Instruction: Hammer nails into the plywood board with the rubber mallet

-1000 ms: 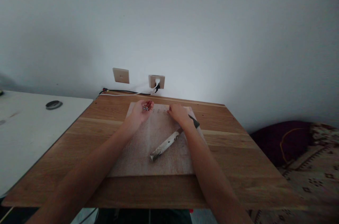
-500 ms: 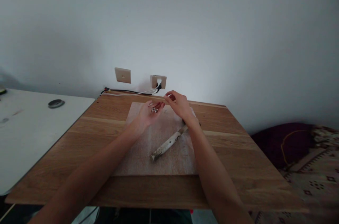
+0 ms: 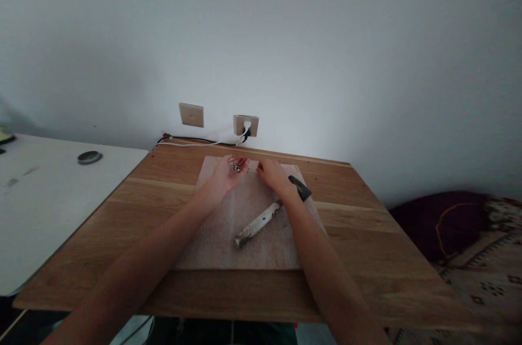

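Observation:
My left hand (image 3: pixel 227 173) is turned palm up and cupped above the far left part of a pale board. Several small shiny metal pieces (image 3: pixel 235 168) lie across its palm and fingers; their exact kind is too small to make out. Just to the right, my right hand (image 3: pixel 274 174) has its fingers pinched together, low over the board (image 3: pixel 228 242). Whatever is between those fingertips is hidden. A hammer (image 3: pixel 261 222) with a worn white handle rests on the board, its dark head to the upper right, partly covered by my right forearm.
The board lies on a wooden table (image 3: pixel 134 209). Behind it, a white and a black cable run to a wall socket (image 3: pixel 246 125). A white table (image 3: pixel 44 209) with a round grey lid-like object (image 3: pixel 89 157) stands at left. Purple fabric (image 3: pixel 444 223) lies at right.
My right hand has come down toward the board, away from the left fingertips, and its fingers have drawn together. More of the hammer's head shows. My left hand still holds the metal pieces.

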Action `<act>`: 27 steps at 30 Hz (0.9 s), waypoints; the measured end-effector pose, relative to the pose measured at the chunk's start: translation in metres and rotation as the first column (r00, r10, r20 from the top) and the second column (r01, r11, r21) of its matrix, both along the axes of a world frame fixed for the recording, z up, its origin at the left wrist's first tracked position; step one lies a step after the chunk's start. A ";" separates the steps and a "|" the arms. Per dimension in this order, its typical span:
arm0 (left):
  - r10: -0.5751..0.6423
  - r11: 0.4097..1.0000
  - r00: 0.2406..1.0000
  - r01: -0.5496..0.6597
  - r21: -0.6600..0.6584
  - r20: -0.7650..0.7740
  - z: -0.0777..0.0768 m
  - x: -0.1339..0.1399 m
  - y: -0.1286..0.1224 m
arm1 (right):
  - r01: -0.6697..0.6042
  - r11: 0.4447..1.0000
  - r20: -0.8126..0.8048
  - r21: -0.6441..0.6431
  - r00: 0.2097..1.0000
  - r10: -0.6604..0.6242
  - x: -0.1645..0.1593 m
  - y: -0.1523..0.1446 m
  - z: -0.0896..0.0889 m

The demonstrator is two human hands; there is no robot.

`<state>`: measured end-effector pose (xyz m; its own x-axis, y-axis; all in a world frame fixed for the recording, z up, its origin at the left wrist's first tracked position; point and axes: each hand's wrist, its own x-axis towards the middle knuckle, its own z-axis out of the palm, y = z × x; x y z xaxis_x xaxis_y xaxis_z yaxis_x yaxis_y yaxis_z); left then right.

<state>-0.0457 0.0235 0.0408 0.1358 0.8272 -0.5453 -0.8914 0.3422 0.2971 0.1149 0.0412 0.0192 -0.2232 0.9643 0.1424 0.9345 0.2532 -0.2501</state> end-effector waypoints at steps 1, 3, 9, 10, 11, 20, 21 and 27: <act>0.004 1.000 1.000 -0.004 0.000 0.000 -0.002 0.000 0.000 | -0.008 1.000 -0.040 0.012 0.999 0.009 -0.001 0.000 0.005; -0.008 1.000 1.000 0.008 0.003 0.005 -0.005 0.002 0.000 | -0.054 0.998 -0.181 0.045 0.982 0.061 -0.005 -0.001 0.018; -0.022 0.998 0.999 0.020 0.059 0.033 -0.001 0.005 -0.003 | -0.157 0.977 -0.526 0.147 0.824 0.212 -0.013 -0.005 0.043; -0.017 0.998 0.999 0.015 0.067 0.033 0.002 0.003 -0.002 | -0.123 0.981 -0.527 0.150 0.830 0.184 -0.012 -0.004 0.042; -0.010 0.997 0.999 0.007 0.081 0.034 0.006 -0.001 -0.001 | -0.081 0.985 -0.517 0.151 0.843 0.149 -0.011 -0.003 0.039; 0.059 0.987 0.995 -0.071 0.146 0.085 0.006 -0.023 0.011 | -0.081 0.996 -0.028 -0.025 0.996 0.081 -0.022 -0.003 -0.007; 0.051 0.994 0.997 -0.056 0.098 0.050 0.002 -0.021 0.012 | -0.081 0.996 -0.010 -0.029 0.997 0.081 -0.024 -0.003 -0.009; 0.081 0.996 0.996 -0.082 0.040 0.034 -0.018 -0.015 0.018 | -0.099 0.995 -0.013 -0.026 0.995 0.099 -0.025 -0.002 -0.011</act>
